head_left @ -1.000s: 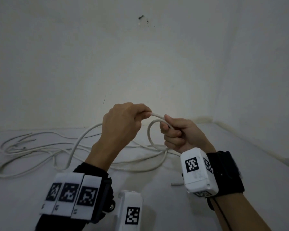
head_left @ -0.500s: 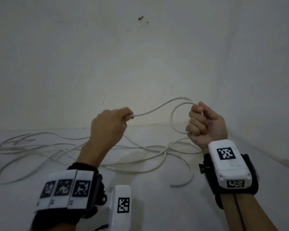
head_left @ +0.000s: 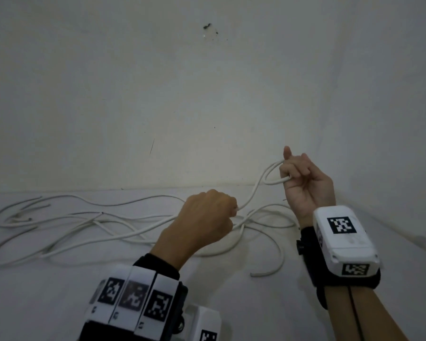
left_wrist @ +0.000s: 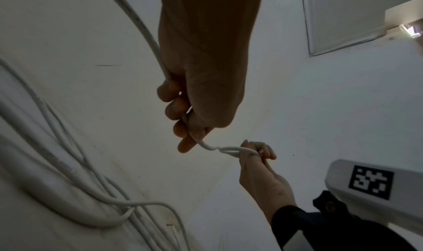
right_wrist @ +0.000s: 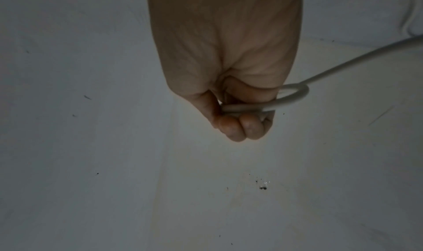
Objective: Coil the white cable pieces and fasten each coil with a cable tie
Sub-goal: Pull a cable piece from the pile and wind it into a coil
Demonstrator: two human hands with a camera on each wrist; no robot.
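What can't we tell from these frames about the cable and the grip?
- How many turns the right hand holds: head view shows one small loop; fingers cover the rest.
- Where the held white cable runs on: cut by the top edge of the left wrist view.
- How many separate pieces lie in the pile: strands overlap, and the left hand covers part.
- Cable ties: none discernible in any view.

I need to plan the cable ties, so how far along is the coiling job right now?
Done: nothing; no finished or tied coil shows. In hand: the right hand grips a first small loop of one white cable, and the left hand grips the same cable further along. Left: winding that cable's remaining length, then the loose cables spread on the floor. No cable tie is in view.
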